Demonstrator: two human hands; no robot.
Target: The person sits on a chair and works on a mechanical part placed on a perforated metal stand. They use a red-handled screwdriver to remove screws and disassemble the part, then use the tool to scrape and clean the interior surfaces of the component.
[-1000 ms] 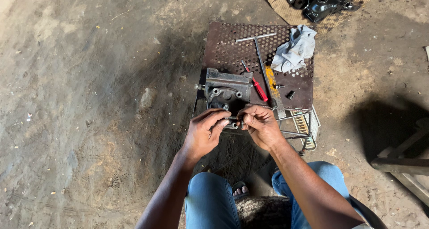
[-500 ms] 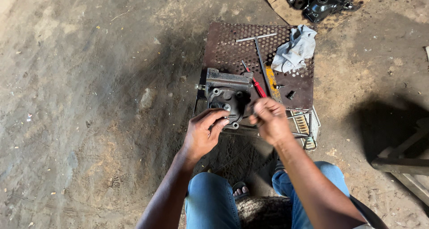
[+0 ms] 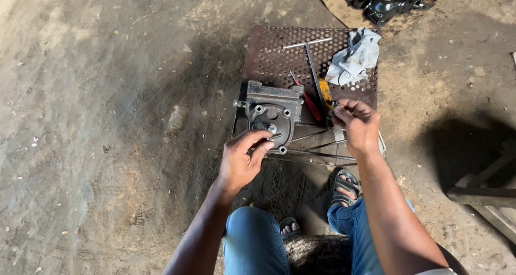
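Now the two hands, which met over the lower edge of the metal housing (image 3: 273, 115) a second ago, have parted. The left hand (image 3: 240, 161) stays at the housing, fingers curled against its lower rim beside the round bore; whether they pinch a small part there cannot be told. The right hand (image 3: 357, 123) has lifted up and to the right, fingers bunched as if closed on something small; the item itself is too small to identify. The housing remains on the perforated metal plate (image 3: 269, 55), seated on the ground in front of the person's knees. Judged from this, the right hand has come away from the joint work at the housing. A T-handle wrench (image 3: 309, 52), a red-handled screwdriver (image 3: 307, 99) and a grey rag (image 3: 355, 57) lie on the plate behind the housing.
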